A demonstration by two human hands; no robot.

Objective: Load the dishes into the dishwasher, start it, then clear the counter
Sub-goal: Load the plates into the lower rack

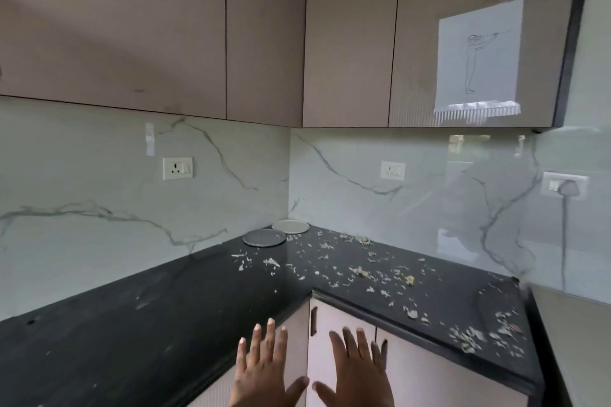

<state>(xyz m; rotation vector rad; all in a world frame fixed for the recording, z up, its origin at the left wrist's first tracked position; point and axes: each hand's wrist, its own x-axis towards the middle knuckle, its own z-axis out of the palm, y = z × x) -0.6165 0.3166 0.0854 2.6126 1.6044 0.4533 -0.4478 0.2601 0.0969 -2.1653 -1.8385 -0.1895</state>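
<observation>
Hands: left hand (263,370), right hand (355,373) spread, empty | grey plate (264,237), white plate (290,226) flat on counter (132,324)

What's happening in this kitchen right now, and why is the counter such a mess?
A person stands at the corner of a black counter, holding the left hand and right hand up, open and empty, in front of the lower cabinets. Nothing is being handled. Two plates, a grey plate and a white plate, lie in the far corner, and pale scraps are scattered over the counter's right side. No dishwasher is in view.
</observation>
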